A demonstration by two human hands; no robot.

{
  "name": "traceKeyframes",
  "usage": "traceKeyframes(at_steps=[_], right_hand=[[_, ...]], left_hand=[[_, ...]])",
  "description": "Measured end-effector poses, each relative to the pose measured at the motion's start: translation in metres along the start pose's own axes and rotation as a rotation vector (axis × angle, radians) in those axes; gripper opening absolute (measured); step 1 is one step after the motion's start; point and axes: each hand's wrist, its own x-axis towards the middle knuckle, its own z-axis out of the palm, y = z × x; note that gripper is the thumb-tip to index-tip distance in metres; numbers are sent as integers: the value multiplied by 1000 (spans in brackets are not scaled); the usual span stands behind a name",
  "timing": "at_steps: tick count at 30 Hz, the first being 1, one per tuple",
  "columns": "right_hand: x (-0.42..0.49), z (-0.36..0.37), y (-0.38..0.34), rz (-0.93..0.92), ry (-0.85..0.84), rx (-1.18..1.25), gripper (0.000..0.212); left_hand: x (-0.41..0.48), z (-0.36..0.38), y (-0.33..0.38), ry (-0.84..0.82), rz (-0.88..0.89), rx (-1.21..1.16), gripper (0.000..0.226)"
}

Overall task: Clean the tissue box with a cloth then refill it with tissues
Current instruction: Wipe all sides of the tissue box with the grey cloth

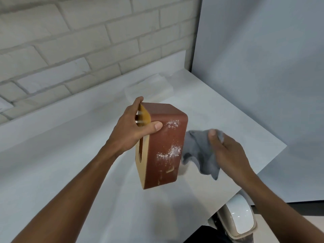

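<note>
- White brick wall [70, 41] stands behind a pale counter [70, 155]; a plain grey panel [263, 67] closes off the right side.
- Head view, box: the box [164, 148] is held clear above the counter, upended, its red-brown side turned toward the camera and its tan slotted face to the left.
- Head view, left hand: the left hand [135, 128] is clamped on the upper end of the box, thumb across the red-brown side, fingers wrapped over the tan face.
- Head view, soil: two patches of white dust [171, 151] remain on the red-brown side, one near the thumb and one lower down.
- Head view, right hand: the right hand [226, 151] is closed on a grey cloth [199, 155], which hangs just beside the box's right edge; contact between cloth and box cannot be confirmed because of blur.
- Head view, supply: a stack of tissues [149, 86] lies on the counter behind the box, near the wall.
- Step in hand, as judged: wiping; cleaning is incomplete and refilling has not begun.
- Next move, as judged: press the cloth flat on the dusty side and stroke across both patches while the left hand steadies the box against the push.
</note>
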Motion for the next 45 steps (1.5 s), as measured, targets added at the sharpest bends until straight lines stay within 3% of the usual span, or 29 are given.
traceKeyframes(at_steps=[2, 5, 7, 10, 11, 14, 16, 20, 23, 25, 28, 32, 39, 42, 45], right_hand=[[11, -5, 4, 209, -52, 130, 43], [19, -9, 10, 452, -53, 660, 43], [14, -4, 15, 511, -170, 683, 39], [9, 3, 13, 483, -273, 790, 42], [11, 1, 10, 446, -262, 912, 42], [22, -11, -2, 326, -188, 1251, 14], [27, -12, 0, 287, -152, 1359, 20], [24, 10, 6, 427, -255, 1308, 24], [23, 23, 8, 485, -361, 1332, 23], [25, 26, 10, 465, -354, 1369, 33], [31, 18, 12, 443, -285, 1364, 42], [35, 9, 8, 398, -246, 1209, 27], [28, 27, -15, 108, -341, 919, 38], [25, 41, -15, -69, -450, 731, 46], [25, 50, -9, -111, -470, 694, 52]], left_hand=[[2, -3, -1, 11, -40, -15, 150], [6, -5, -1, 11, -95, -17, 146], [9, -3, -1, 6, -116, -1, 136], [12, -4, -1, -6, -153, 11, 136], [12, -6, -1, -6, -168, 5, 140], [14, -10, -3, -10, -200, -22, 153], [15, -11, -3, -28, -210, -27, 157], [16, -8, -5, -59, -221, -42, 151], [17, -5, -11, -59, -204, -89, 126], [17, -5, -12, -49, -198, -124, 111], [16, -5, -11, -53, -217, -169, 108], [13, 0, -11, -85, -263, -215, 107], [14, 19, -20, 5, -298, -114, 95], [13, 27, -23, 85, -283, -29, 98], [10, 32, -22, 94, -215, 80, 103]])
